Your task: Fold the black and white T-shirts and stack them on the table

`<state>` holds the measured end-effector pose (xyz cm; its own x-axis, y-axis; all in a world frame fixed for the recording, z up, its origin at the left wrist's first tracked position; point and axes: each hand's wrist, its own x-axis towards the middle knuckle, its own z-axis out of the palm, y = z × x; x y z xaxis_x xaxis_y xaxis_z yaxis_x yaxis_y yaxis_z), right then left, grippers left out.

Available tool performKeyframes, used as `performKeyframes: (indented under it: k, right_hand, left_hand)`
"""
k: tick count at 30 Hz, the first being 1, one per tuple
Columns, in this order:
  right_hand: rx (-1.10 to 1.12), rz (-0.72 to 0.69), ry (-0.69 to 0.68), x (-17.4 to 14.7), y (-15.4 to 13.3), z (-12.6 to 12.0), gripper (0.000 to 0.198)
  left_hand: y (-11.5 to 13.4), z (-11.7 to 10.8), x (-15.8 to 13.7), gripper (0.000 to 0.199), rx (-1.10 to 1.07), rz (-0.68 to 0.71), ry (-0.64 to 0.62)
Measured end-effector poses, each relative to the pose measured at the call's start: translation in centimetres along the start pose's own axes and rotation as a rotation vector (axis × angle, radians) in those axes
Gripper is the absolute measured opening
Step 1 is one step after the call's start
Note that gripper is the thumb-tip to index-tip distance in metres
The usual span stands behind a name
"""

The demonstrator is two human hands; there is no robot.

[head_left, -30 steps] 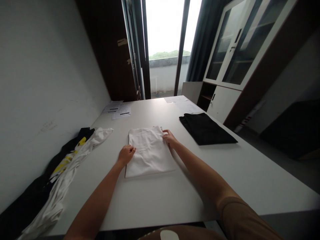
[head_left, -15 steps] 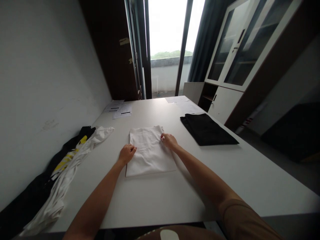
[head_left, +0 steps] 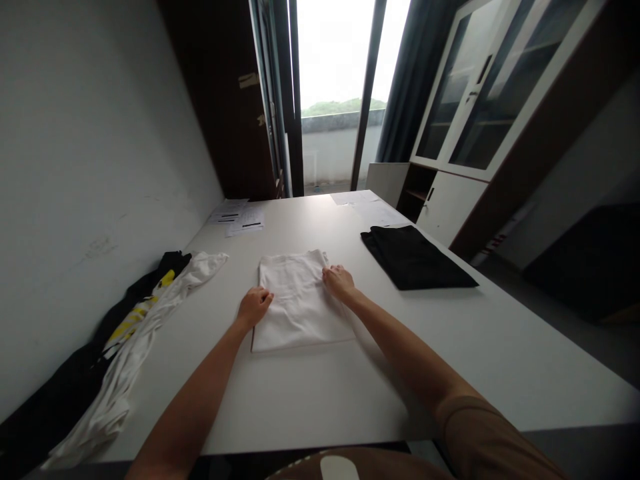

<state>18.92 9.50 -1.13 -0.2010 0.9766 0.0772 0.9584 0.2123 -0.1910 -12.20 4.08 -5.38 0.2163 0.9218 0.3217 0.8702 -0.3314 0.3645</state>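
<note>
A folded white garment [head_left: 295,320] lies flat on the white table, roughly square, with small creases across its top. My left hand [head_left: 255,305] is at its left edge, fingers curled closed over the cloth. At the opposite edge, towards the upper right corner, my right hand [head_left: 339,283] pinches the fabric. The fingertips of both hands are partly hidden.
Along the wall on the left lie a rumpled black garment with yellow print [head_left: 133,317] and a white garment [head_left: 145,340]. A folded black garment [head_left: 423,260] rests on the right. Papers [head_left: 247,219] sit at the back left of the table [head_left: 300,400].
My right hand has shifted very slightly at the garment's right edge, its fingers curling a little further. My left hand stays in place.
</note>
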Motion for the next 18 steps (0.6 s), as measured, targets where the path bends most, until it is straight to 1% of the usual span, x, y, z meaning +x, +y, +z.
performKeyframes:
  k: [4,8,11,13,16,18]
  right_hand:
    - [0.024,0.02,-0.032,0.1,0.1,0.4,0.035]
    - [0.108,0.015,-0.022,0.7,0.7,0.8,0.028]
    - [0.29,0.077,-0.013,1.5,1.3,0.9,0.025]
    - [0.488,0.15,-0.023,1.9,1.7,1.0,0.025]
    - [0.766,0.239,-0.081,2.3,2.1,1.2,0.029]
    - [0.798,0.254,-0.087,2.4,2.3,1.3,0.03]
  left_hand:
    - [0.0,0.0,0.1,0.037,0.014,-0.004,-0.01]
    - [-0.1,0.1,0.1,0.037,0.021,-0.012,-0.016]
    - [-0.1,0.1,0.1,0.038,0.019,-0.009,-0.005]
    - [-0.1,0.1,0.1,0.038,0.013,0.0,0.002]
    - [-0.1,0.2,0.1,0.038,0.01,0.003,0.003]
    - [-0.1,0.2,0.1,0.038,0.008,0.0,0.007]
